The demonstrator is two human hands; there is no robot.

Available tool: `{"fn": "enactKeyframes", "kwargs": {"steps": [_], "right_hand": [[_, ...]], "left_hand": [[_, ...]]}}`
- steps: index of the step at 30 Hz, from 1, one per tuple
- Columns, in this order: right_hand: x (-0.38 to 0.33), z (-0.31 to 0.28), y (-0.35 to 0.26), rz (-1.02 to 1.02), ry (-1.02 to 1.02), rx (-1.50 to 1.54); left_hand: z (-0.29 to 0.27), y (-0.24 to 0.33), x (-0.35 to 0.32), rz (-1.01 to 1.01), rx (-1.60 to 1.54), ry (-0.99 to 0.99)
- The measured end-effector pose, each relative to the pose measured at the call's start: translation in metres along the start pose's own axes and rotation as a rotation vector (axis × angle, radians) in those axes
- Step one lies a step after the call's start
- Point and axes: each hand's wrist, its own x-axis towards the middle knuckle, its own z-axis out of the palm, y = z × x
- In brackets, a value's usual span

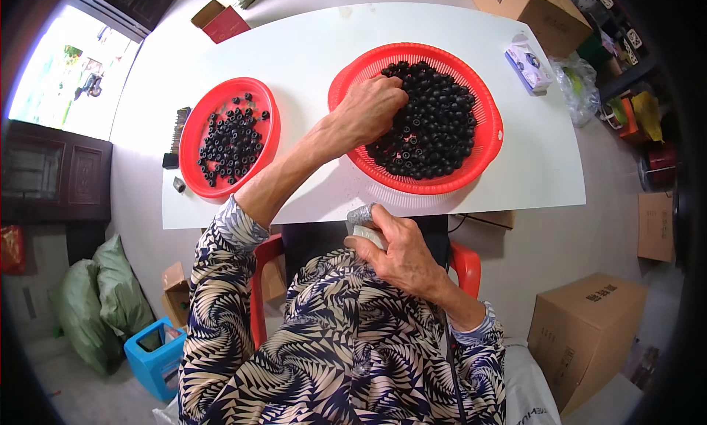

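White counter [309, 49] fills the upper middle of the view, person seated at its near edge on a red chair [465, 263].

Big red basket [492, 134] sits on the counter's right half, holding a heap of small black ring-shaped parts [434, 123]. Smaller red basket [197, 130] on the left half, well apart from the big one, with a thinner scatter of the same black rings [232, 141].

Left hand [372, 108] reaches across into the big basket, fingers curled down into the left side of the heap, closed around some rings; exact count hidden under the knuckles.

Right hand [398, 252] is down at the counter's near edge, in front of the chest, fingers clamped on a small grey-white piece [362, 225]. Can't tell what that piece is.

Smaller stuff: white-and-purple packet [527, 62] at the counter's far right edge; dark brush-like tool [180, 129] and small black bits just left of the small basket.

Off counter: cardboard box [585, 329] on the floor lower right, blue bin [158, 355] lower left beside green sacks [96, 300].
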Motion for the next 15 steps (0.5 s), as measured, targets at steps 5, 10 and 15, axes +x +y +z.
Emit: {"fn": "enactKeyframes", "kwargs": {"steps": [5, 10, 15], "right_hand": [[0.002, 0.002, -0.001, 0.002, -0.007, -0.049], [0.001, 0.005, 0.001, 0.000, -0.015, -0.070], [0.000, 0.006, 0.000, 0.024, -0.034, -0.043]], "left_hand": [[-0.001, 0.002, 0.000, -0.028, -0.020, -0.017], [-0.010, -0.002, -0.005, -0.027, -0.091, -0.026], [-0.035, 0.008, -0.042, -0.234, -0.759, 0.255]]}}
